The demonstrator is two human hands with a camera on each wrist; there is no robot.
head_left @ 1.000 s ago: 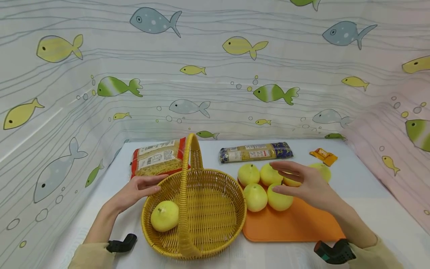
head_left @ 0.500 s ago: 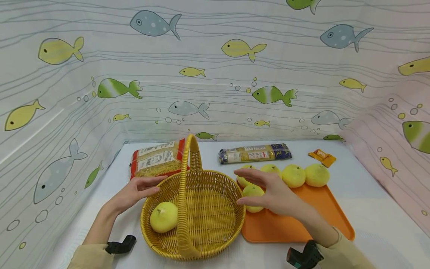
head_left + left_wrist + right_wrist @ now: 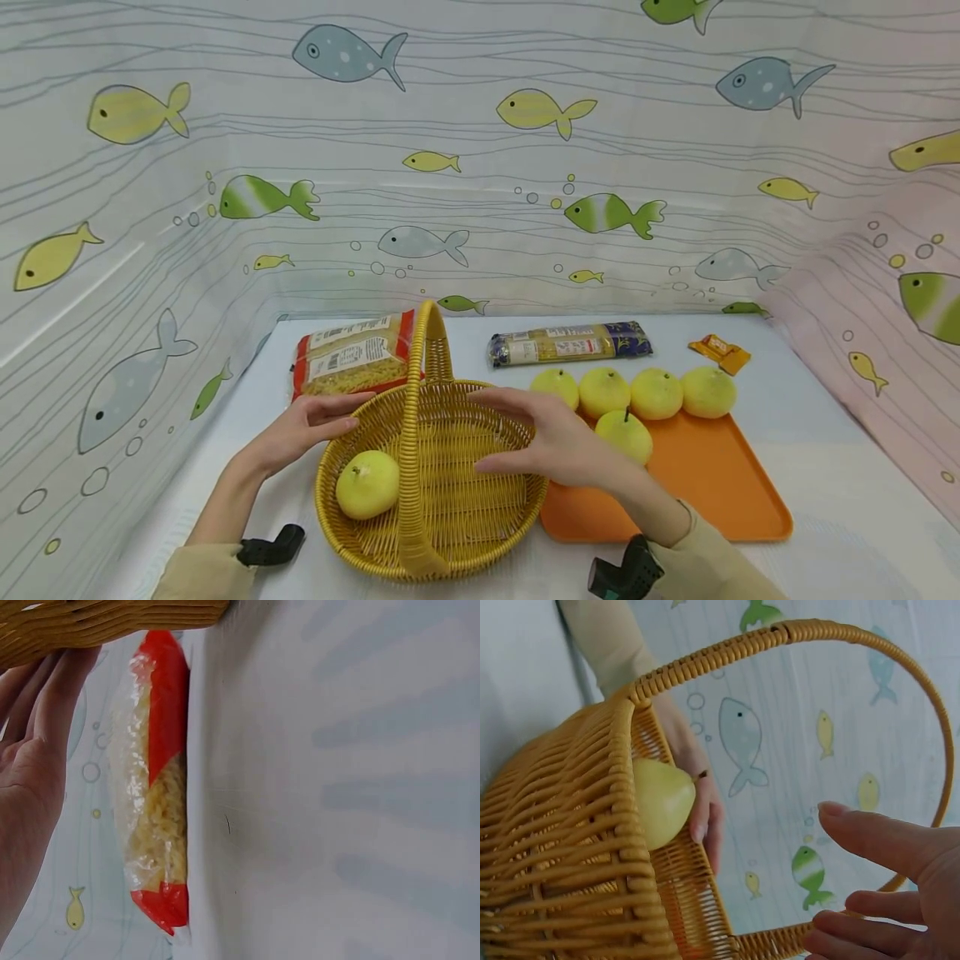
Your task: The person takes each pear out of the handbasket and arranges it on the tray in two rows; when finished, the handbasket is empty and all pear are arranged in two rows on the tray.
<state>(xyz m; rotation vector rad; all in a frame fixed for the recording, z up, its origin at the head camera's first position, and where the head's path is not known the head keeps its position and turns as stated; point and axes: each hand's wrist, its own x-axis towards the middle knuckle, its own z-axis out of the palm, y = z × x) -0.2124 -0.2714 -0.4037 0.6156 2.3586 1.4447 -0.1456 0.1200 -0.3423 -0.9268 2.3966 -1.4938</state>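
A yellow wicker basket (image 3: 480,560) with a tall arched handle stands on the table in the head view. One pale yellow pear (image 3: 367,485) lies inside it, left of the handle. My left hand (image 3: 318,423) rests at the basket's left rim, fingers extended against it; in the left wrist view these fingers (image 3: 64,697) reach the wicker from below. Above the basket's right half is my right hand (image 3: 551,437), thumb and fingers spread with nothing between them. More pears (image 3: 656,393) sit on an orange tray (image 3: 720,492), one hidden behind the right hand.
Behind the basket lies a red-ended bag of pasta (image 3: 352,354). A long dark-blue pack of noodles (image 3: 570,344) lies at the back middle, with a small orange packet (image 3: 720,352) to its right. Fish-patterned cloth walls (image 3: 480,125) enclose the table's back and sides.
My right hand has moved left, from over the pears on the tray to above the basket, with nothing in it. The left hand has stayed at the rim.
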